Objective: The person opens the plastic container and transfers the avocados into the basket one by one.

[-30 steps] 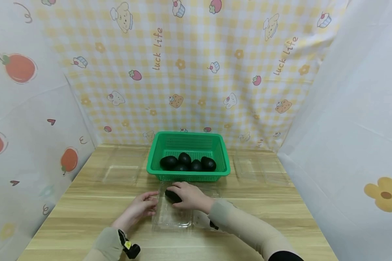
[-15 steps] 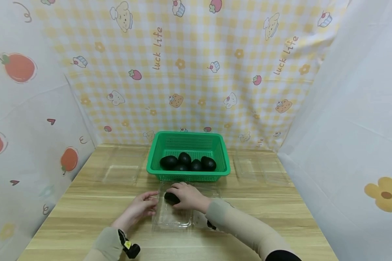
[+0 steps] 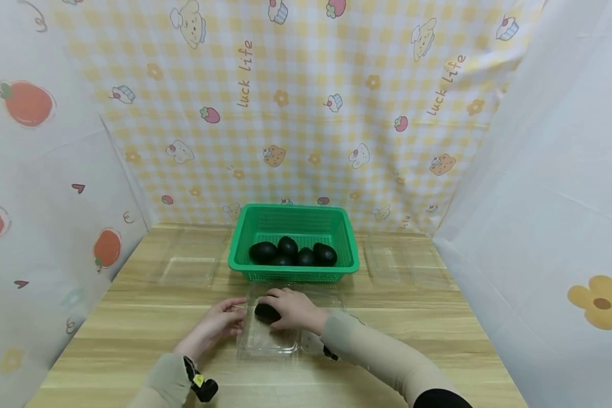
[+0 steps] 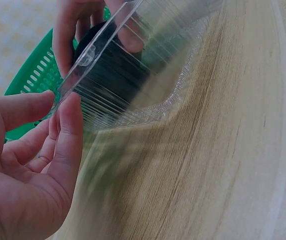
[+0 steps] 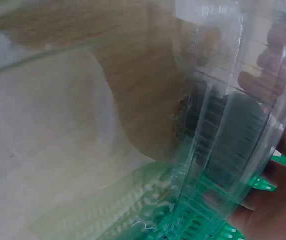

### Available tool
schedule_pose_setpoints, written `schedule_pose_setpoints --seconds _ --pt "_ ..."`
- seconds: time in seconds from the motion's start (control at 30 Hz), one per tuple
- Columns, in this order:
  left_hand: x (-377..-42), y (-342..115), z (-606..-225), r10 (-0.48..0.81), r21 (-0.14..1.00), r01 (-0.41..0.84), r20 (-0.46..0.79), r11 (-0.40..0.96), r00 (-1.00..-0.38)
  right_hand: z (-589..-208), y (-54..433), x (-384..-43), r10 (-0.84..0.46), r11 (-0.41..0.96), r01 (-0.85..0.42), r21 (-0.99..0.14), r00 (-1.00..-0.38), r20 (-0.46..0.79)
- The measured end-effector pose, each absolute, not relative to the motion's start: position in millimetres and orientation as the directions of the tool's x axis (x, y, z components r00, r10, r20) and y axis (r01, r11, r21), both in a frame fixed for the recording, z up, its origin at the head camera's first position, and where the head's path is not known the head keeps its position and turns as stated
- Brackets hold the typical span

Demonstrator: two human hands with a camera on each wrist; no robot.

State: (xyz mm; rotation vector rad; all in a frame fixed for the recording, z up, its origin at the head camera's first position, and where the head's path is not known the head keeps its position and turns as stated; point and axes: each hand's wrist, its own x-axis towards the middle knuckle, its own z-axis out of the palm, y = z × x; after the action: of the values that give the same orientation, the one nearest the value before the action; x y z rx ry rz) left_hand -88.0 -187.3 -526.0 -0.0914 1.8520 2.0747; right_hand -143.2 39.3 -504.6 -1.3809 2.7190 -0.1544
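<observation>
A clear plastic clamshell box [image 3: 272, 343] lies unfolded on the table in front of the green basket. My right hand [image 3: 298, 311] reaches into its left half and grips a dark avocado [image 3: 267, 313], fingers over the top. Through the clear wall in the left wrist view, the avocado [image 4: 114, 75] shows low inside the box; whether it touches the bottom I cannot tell. At the box's left edge, my left hand [image 3: 218, 324] pinches the rim between thumb and fingers, plainest in the left wrist view [image 4: 38, 165]. The box's other half is partly under my right forearm.
Just behind the box stands the green basket [image 3: 293, 274] with several avocados [image 3: 263, 253]. Another clear box [image 3: 188, 272] lies at the back left, and one more [image 3: 408, 266] at the back right. Patterned cloth [image 3: 306, 130] walls the table's back and sides.
My right hand has shifted slightly toward me and left with the avocado, which now sits a little lower in the head view. The left hand has stayed at the box's edge.
</observation>
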Motion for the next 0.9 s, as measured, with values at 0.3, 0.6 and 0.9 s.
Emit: schedule_pose_setpoints --seconds 0.3,0.6,0.9 --pt "-88.9 -187.6 -526.1 0.231 0.949 -0.308 -0.286 -0.068 -0.93 -507.2 38.2 -139.3 -0.813 0.58 -0.801 -0.145 -0.581 -0.046" --pt "-87.9 -186.8 -523.1 0.231 0.949 -0.309 -0.287 -0.065 -0.93 -507.3 37.0 -138.0 -0.811 0.584 -0.8 -0.138 -0.583 -0.056" --pt "-87.2 -186.3 -522.6 0.225 0.95 -0.309 -0.29 -0.054 -0.93 -508.4 37.6 -137.4 -0.822 0.568 -0.811 -0.143 -0.568 -0.043"
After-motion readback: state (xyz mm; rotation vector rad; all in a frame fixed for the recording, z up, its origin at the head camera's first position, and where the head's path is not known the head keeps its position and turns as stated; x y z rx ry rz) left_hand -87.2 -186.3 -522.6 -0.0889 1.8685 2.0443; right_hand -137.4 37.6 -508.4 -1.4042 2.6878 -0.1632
